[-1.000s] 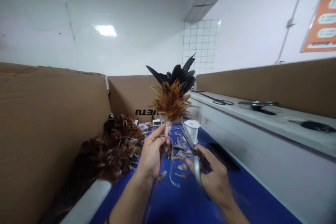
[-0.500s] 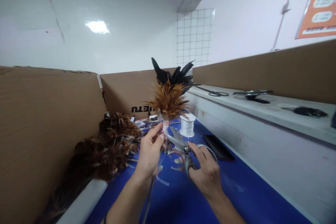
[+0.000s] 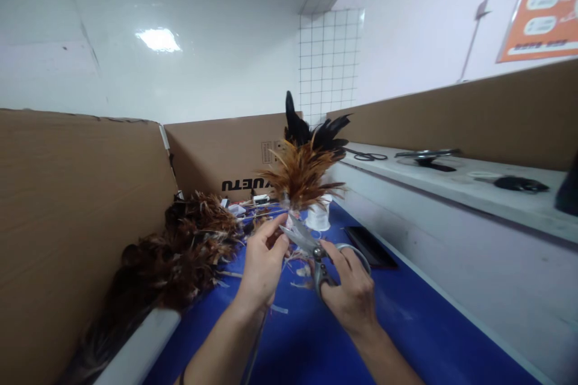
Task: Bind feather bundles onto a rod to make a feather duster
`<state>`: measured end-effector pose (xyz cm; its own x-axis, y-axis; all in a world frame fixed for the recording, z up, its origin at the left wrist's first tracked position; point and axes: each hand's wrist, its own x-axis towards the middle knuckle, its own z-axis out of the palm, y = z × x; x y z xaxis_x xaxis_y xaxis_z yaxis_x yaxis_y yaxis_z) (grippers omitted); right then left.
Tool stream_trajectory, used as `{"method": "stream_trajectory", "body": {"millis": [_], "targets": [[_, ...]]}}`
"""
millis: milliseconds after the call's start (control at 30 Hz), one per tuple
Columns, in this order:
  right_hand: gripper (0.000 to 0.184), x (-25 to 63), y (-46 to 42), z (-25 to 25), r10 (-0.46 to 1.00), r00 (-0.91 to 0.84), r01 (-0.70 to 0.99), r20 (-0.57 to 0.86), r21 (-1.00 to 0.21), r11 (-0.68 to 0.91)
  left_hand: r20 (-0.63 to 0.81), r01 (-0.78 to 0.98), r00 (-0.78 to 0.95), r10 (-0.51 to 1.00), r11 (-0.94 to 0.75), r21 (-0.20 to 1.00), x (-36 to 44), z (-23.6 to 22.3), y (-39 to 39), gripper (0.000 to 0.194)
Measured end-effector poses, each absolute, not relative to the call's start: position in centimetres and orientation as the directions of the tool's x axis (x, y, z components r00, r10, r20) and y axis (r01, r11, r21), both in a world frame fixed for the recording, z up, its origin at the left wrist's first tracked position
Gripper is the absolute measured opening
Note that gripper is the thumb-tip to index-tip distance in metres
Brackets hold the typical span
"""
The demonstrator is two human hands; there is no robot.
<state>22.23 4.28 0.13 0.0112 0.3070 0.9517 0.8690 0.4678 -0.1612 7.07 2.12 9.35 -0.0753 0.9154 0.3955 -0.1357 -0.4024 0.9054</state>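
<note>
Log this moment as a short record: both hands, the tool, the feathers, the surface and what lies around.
left hand: left hand pinches feather bundle at its base
right hand: right hand holds scissors
scissor blades: parted, by the left fingertips; contact unclear
bundle: upright, black feathers above orange-brown
surface: blue tabletop with scattered scraps
left side: heap of brown feathers
behind: white spool, partly hidden
right side: dark flat object, pale ledge

I count one left hand (image 3: 265, 261), one right hand (image 3: 351, 292), one silver scissors (image 3: 306, 242), one held feather bunch (image 3: 300, 175); near the right edge of the blue surface (image 3: 415, 328), one white spool (image 3: 318, 218) and one black flat object (image 3: 370, 246).
</note>
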Motion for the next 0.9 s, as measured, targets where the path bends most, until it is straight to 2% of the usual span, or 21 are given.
{"method": "stream_trajectory", "body": {"millis": [467, 667, 900], "targets": [[0.034, 22.3, 4.1, 0.2, 0.303, 0.017, 0.889, 0.953, -0.154, 0.432, 0.430, 0.009, -0.021, 0.903, -0.430, 0.903, 8.0, 8.4, 2.0, 0.030], [0.032, 22.5, 4.1, -0.1, 0.304, 0.012, 0.899, 0.953, -0.143, 0.415, 0.471, 0.024, -0.010, 0.882, -0.470, 0.882, 7.8, 8.2, 2.0, 0.033], [0.038, 22.6, 4.1, -0.2, 0.317, -0.013, 0.910, 0.948, -0.120, 0.396, 0.482, 0.018, -0.053, 0.875, -0.481, 0.876, 7.6, 8.4, 2.1, 0.029]]}}
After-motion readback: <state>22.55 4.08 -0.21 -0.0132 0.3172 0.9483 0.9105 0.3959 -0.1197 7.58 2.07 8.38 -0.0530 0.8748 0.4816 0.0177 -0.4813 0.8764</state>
